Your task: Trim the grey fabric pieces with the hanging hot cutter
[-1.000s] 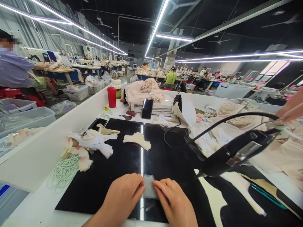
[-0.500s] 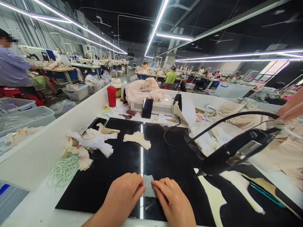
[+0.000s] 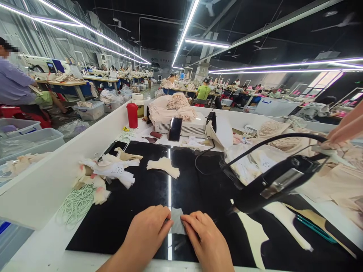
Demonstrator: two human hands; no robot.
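**Small grey piece (image 3: 177, 222) held flat between two hands**

The small grey piece is placed on a black sheet (image 3: 147, 196), near its front edge, and the sheet is laid on a white tabletop (image 3: 42, 251). Its left edge is held by the left hand (image 3: 149, 228), whose fingers are drawn narrowly together; its right edge is pinched by the fingers of the right hand (image 3: 208, 236). Farther right, a black corded tool (image 3: 275, 185) is slanted over the sheet, its tip by a cream cutout (image 3: 253, 238); whether the two are touching cannot be told. Behind the tool's upper end, another person's hand (image 3: 344, 126) is seen. A second cream cutout (image 3: 163, 165) is set beyond the hands, and pale green cord (image 3: 81, 200) is heaped at the left. A phone (image 3: 175, 129) is propped upright at the back.
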